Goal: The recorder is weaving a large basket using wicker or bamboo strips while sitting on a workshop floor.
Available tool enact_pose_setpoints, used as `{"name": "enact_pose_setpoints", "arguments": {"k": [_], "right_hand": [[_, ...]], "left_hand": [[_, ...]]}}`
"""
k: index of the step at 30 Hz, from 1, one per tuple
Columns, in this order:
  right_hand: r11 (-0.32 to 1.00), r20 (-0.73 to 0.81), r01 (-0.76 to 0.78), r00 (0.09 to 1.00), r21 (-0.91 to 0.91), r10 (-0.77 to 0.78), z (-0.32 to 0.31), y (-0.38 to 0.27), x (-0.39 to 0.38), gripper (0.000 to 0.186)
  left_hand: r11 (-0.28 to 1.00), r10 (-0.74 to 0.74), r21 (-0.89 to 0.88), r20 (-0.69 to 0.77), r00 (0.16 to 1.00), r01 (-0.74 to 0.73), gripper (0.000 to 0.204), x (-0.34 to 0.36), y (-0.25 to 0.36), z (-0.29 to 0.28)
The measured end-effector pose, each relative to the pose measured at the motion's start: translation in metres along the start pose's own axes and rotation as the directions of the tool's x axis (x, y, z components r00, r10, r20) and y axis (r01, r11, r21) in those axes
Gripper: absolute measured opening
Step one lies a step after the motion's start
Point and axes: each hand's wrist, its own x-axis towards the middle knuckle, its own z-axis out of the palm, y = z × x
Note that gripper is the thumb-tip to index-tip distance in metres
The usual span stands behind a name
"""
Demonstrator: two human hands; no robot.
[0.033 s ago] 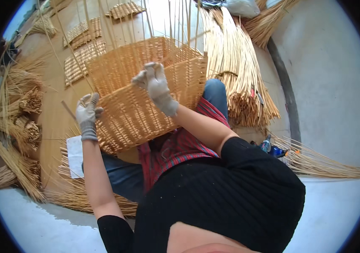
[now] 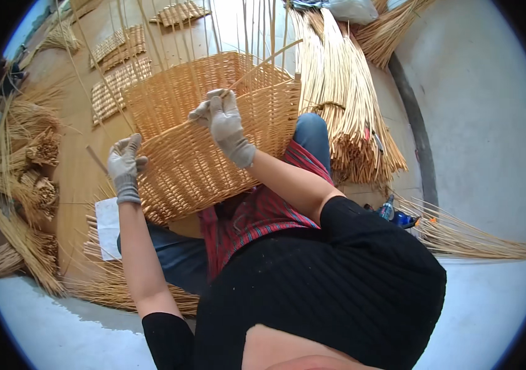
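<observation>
Tan floor (image 2: 77,179) carries at least three ribbed, rectangular woven panels (image 2: 121,88) and several bundles (image 2: 344,77) of slender straw-coloured rods. One open-topped wicker basket (image 2: 204,169) sits tilted at the person's denim-clad knees (image 2: 312,134), thin stakes (image 2: 273,28) rising from it. Two pale knitted gloves (image 2: 128,188) show: the left hand (image 2: 125,161) closed on the basket's left corner, the right hand (image 2: 226,126) pinching one strand (image 2: 269,63) at the near rim.
</observation>
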Motion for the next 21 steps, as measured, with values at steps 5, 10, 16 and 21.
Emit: {"name": "enact_pose_setpoints", "arguments": {"k": [5, 10, 16, 21], "right_hand": [[0.955, 0.281, 0.138, 0.936, 0.262, -0.212, 0.036, -0.033, -0.013, 0.026], [0.968, -0.076, -0.004, 0.997, -0.249, -0.016, -0.032, -0.024, 0.016, 0.007], [0.744, 0.142, 0.204, 0.979, -0.636, -0.147, 0.000, -0.038, 0.038, 0.010], [0.053, 0.773, 0.813, 0.569, -0.579, -0.283, 0.115, -0.056, 0.110, 0.084]], "left_hand": [[0.977, 0.215, -0.012, 0.015, 0.977, -0.215, 0.038, -0.002, 0.000, 0.001], [0.679, 0.730, 0.097, -0.189, 0.656, -0.728, 0.033, -0.047, 0.034, 0.019], [0.956, -0.089, 0.292, 0.392, 0.916, -0.032, 0.031, -0.039, 0.050, 0.076], [0.998, -0.049, 0.045, 0.229, 0.972, 0.040, 0.033, -0.034, 0.025, 0.079]]}}
